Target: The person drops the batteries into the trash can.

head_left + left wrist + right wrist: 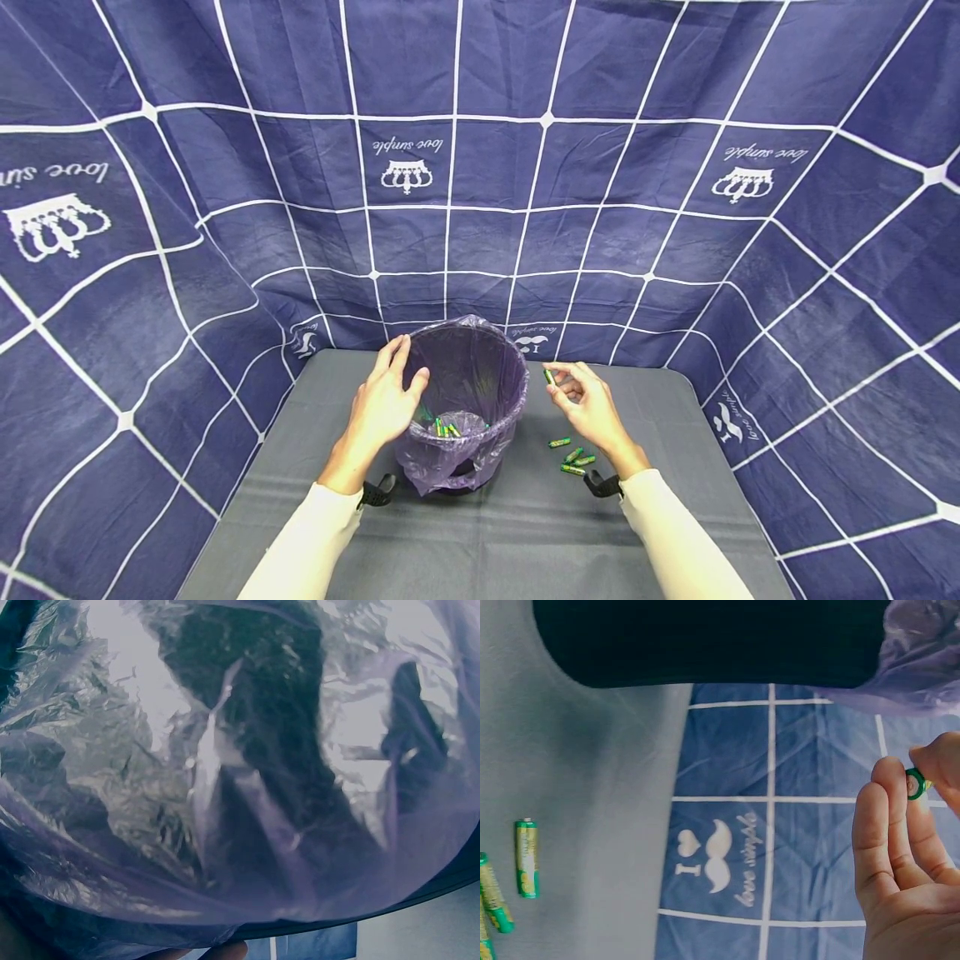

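A green-and-yellow battery (549,377) is pinched between the thumb and fingers of my right hand (592,410), just right of the bin's rim; the right wrist view shows the battery (915,784) end-on. My left hand (384,404) is at the left side of the bin (453,482), its fingers extended near the rim and the thumb apart from them. Whether it touches the rim, I cannot tell. A translucent purple bag (427,454) lines the bin and folds over its edge. Several batteries (447,430) lie inside, seen through the opening.
Several loose batteries (573,457) lie on the grey table (525,542), right of the bin and under my right wrist. A blue cloth (495,167) with white grid lines hangs behind and along both sides. In the left wrist view the purple liner (262,825) fills most of the picture.
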`<state>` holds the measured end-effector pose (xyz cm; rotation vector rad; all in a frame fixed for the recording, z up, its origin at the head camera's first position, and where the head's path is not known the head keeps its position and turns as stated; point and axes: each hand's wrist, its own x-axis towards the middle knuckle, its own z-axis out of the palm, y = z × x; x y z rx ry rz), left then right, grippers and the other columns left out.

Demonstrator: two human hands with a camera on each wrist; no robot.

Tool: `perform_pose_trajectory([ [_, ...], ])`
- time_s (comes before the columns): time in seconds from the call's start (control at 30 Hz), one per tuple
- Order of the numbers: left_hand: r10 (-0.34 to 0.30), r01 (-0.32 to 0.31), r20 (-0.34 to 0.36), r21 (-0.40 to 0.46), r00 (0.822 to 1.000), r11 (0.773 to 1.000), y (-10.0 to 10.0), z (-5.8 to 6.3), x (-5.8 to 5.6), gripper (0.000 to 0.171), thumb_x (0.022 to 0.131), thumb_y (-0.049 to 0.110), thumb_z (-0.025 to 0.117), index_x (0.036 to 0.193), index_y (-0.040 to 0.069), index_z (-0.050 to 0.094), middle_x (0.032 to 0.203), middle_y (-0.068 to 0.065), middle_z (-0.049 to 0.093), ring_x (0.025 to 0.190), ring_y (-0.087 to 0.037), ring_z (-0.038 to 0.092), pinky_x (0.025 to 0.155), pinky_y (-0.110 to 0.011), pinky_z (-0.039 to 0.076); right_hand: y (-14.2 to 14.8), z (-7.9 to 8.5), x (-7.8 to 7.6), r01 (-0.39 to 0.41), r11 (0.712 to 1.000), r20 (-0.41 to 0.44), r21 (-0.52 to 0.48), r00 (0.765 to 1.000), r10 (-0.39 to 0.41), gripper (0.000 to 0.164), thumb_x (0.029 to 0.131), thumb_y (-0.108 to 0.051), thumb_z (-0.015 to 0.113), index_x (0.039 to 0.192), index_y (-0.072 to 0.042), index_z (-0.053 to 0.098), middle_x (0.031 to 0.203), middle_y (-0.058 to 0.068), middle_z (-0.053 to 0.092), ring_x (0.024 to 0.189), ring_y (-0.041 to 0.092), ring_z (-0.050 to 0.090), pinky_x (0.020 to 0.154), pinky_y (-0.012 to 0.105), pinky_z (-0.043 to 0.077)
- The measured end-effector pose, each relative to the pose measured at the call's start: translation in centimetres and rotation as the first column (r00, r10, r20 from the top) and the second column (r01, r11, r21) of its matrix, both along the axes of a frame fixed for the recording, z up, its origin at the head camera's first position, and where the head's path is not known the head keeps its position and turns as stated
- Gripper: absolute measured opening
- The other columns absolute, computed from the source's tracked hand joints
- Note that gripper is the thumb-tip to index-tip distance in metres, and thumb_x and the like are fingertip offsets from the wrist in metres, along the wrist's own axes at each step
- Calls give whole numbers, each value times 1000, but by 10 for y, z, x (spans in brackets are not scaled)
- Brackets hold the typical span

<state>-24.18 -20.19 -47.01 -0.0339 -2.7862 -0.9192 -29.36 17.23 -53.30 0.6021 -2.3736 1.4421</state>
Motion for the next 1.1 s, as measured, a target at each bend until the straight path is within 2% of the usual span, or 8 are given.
perform_pose_trajectory([
  [0.13,4,-4,3,0,1000,1000,-1,1,0,75,120,46,54,185,16,34,194,-5,29,153,-57,63,118,-77,53,-3,11,-1,2,1000,0,-12,1000,-2,48,100,3,88,145,-13,80,117,15,72,92,19,81,85,15,65],
  [0.33,12,-12,-12,4,1000,1000,-2,0,0,75,119,45,56,184,14,37,193,-5,32,154,-57,63,119,-77,54,-6,28,-2,-29,998,-11,-47,1000,28,59,95,12,88,149,-9,77,122,19,71,92,11,78,88,11,64],
  [0.63,19,-19,-16,9,1000,1000,-4,2,2,75,118,43,59,183,14,38,193,-6,33,151,-58,65,116,-77,55,-14,48,-5,-61,995,-56,-81,997,56,55,97,5,91,149,-4,76,122,22,72,93,3,77,90,12,65],
  [0.9,22,-22,-3,10,1000,1000,-3,2,2,76,118,48,58,184,16,39,193,-2,33,144,-60,69,114,-77,56,-24,74,-3,-74,993,-56,-95,996,69,56,96,-1,94,148,-6,76,124,22,73,93,-1,78,89,13,65],
  [1.1,19,-19,-4,15,1000,1000,2,1,2,75,118,47,57,184,17,38,193,-2,32,146,-59,68,116,-76,56,-28,90,-6,-98,994,-114,-53,989,91,53,93,-3,98,143,-4,79,121,22,74,92,1,78,87,14,66],
])
